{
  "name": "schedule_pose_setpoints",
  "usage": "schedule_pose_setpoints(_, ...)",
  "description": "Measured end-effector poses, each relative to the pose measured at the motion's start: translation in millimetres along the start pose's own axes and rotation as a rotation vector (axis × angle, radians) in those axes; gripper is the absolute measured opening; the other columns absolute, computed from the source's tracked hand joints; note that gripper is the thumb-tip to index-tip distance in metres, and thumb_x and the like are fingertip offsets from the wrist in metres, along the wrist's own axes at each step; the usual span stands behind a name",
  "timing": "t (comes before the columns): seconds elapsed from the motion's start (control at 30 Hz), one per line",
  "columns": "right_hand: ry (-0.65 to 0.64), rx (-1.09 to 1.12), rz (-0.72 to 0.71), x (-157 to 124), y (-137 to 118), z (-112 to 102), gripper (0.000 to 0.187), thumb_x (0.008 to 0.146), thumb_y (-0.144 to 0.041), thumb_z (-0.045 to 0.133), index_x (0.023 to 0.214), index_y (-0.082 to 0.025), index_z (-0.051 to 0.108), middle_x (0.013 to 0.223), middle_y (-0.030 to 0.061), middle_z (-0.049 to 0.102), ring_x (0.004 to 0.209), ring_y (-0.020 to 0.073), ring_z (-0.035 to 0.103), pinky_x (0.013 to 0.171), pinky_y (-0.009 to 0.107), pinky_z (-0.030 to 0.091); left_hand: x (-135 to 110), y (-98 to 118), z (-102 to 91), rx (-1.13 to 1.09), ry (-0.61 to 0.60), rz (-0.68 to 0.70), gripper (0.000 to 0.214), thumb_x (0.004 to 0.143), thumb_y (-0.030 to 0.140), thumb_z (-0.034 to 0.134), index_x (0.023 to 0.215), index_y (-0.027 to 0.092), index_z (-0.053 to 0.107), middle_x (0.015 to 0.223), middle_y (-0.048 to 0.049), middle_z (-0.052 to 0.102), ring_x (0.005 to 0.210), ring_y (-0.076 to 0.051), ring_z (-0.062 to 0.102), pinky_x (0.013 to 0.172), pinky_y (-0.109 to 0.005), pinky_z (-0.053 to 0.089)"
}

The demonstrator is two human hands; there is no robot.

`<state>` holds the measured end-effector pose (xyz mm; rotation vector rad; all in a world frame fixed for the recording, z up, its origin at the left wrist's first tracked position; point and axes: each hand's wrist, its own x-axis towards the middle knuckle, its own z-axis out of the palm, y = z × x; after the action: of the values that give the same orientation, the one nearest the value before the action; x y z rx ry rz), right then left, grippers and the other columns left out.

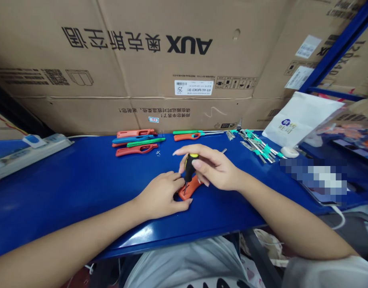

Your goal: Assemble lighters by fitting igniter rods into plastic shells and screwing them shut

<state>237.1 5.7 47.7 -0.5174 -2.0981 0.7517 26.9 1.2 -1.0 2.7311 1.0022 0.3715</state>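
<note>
An orange gas lighter [186, 193] lies on the blue table in front of me, its far part under my right hand. My left hand [163, 194] grips its near end between thumb and fingers. In my right hand [215, 166] is a stubby screwdriver [189, 168] with a black and yellow handle, held nearly upright. The screwdriver's tip meets the orange handle near its end. Lighter handles in red [136, 150], blue [131, 139] and green [146, 142] lie beyond my left hand, with small screws [158, 153] beside them.
Farther back lie a green handle [187, 132] and an orange handle [185, 137]. Metal lighter tubes with teal parts [259, 146] are piled at right, near a white paper bag [301, 120]. A power strip [34, 150] stands at left; a large cardboard box [154, 88] forms the back.
</note>
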Motion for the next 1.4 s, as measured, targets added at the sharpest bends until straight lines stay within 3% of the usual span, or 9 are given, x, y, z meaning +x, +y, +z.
schedule_pose_setpoints(0.1, 0.186, -0.163, -0.031, 3, -3, 1, 0.024, 0.090, -0.037, 0.073, 0.108, -0.021, 0.069, 0.094, 0.0012, 0.072, 0.061, 0.0085, 0.058, 0.058, 0.023, 0.050, 0, 2, -1.0, 0.004, -0.019, -0.016, 0.030, 0.086, 0.046, 0.066, 0.074, 0.020, 0.056, 0.084, -0.0047, 0.063, 0.084, -0.024, 0.061, 0.077, -0.035, 0.047)
schedule_pose_setpoints(0.2, 0.378, -0.134, 0.056, 9, -2, -8, 0.027, 0.083, -0.041, 0.080, 0.095, -0.021, 0.066, 0.080, -0.0011, 0.069, 0.054, 0.0087, 0.058, 0.051, 0.023, 0.049, 0, 4, -9.9, 0.040, -0.079, -0.050, 0.026, 0.086, 0.043, 0.064, 0.077, 0.020, 0.055, 0.085, -0.0043, 0.061, 0.086, -0.024, 0.060, 0.076, -0.035, 0.047)
schedule_pose_setpoints(0.33, 0.620, 0.013, 0.282, 9, 15, -53, 0.042, 0.076, -0.049, 0.083, 0.085, -0.023, 0.052, 0.063, -0.0062, 0.059, 0.048, 0.0113, 0.061, 0.045, 0.023, 0.051, -6, 3, -34.5, 0.102, -0.208, -0.200, 0.022, 0.084, 0.041, 0.064, 0.081, 0.021, 0.055, 0.086, -0.0041, 0.061, 0.082, -0.025, 0.061, 0.068, -0.035, 0.046)
schedule_pose_setpoints(0.47, 0.420, -0.084, 0.657, -14, 49, -105, 0.051, 0.062, -0.044, 0.090, 0.074, -0.022, 0.046, 0.068, -0.0045, 0.059, 0.063, 0.0141, 0.065, 0.058, 0.029, 0.061, -10, -1, -50.0, 0.166, -0.242, -0.209, 0.028, 0.084, 0.043, 0.068, 0.099, 0.020, 0.062, 0.101, -0.0066, 0.064, 0.095, -0.028, 0.063, 0.077, -0.037, 0.049)
schedule_pose_setpoints(0.53, 0.285, -0.326, 0.862, -28, 64, -120, 0.043, 0.068, -0.037, 0.083, 0.073, -0.023, 0.042, 0.064, -0.0058, 0.054, 0.065, 0.0140, 0.064, 0.059, 0.027, 0.059, -8, -1, -47.2, 0.167, -0.188, -0.160, 0.037, 0.088, 0.047, 0.067, 0.113, 0.021, 0.062, 0.111, -0.0079, 0.063, 0.105, -0.029, 0.061, 0.087, -0.040, 0.050)
schedule_pose_setpoints(0.73, 0.193, -0.649, 0.971, -44, 80, -126, 0.023, 0.070, -0.015, 0.068, 0.076, -0.022, 0.047, 0.068, -0.0042, 0.055, 0.063, 0.0126, 0.055, 0.056, 0.023, 0.041, 20, 7, -29.9, 0.186, -0.221, -0.049, 0.031, 0.097, 0.037, 0.061, 0.122, 0.018, 0.063, 0.118, -0.0103, 0.063, 0.109, -0.028, 0.062, 0.092, -0.038, 0.051)
schedule_pose_setpoints(0.93, 0.087, -0.829, 1.136, -53, 85, -138, 0.029, 0.072, -0.020, 0.069, 0.093, -0.024, 0.050, 0.072, -0.0020, 0.061, 0.064, 0.0178, 0.058, 0.057, 0.027, 0.038, 68, 4, -55.6, 0.213, -0.401, 0.010, 0.018, 0.093, 0.029, 0.065, 0.108, 0.019, 0.069, 0.111, -0.0078, 0.068, 0.095, -0.023, 0.068, 0.074, -0.030, 0.049)
schedule_pose_setpoints(1.2, -0.026, -0.885, 1.241, -64, 88, -155, 0.028, 0.075, -0.021, 0.070, 0.097, -0.023, 0.051, 0.085, 0.0026, 0.068, 0.072, 0.0184, 0.063, 0.060, 0.026, 0.042, 116, -64, -121.0, 0.118, -0.443, 0.039, 0.029, 0.084, 0.038, 0.067, 0.108, 0.025, 0.076, 0.109, -0.0041, 0.073, 0.093, -0.022, 0.068, 0.075, -0.026, 0.048)
schedule_pose_setpoints(1.4, -0.087, -0.916, 1.262, -64, 84, -155, 0.023, 0.076, -0.023, 0.069, 0.091, -0.023, 0.052, 0.088, 0.0047, 0.069, 0.073, 0.0200, 0.063, 0.059, 0.028, 0.041, 129, -105, -111.8, 0.104, -0.194, -0.003, 0.035, 0.086, 0.042, 0.062, 0.111, 0.021, 0.075, 0.112, -0.0069, 0.072, 0.095, -0.023, 0.068, 0.082, -0.028, 0.050)
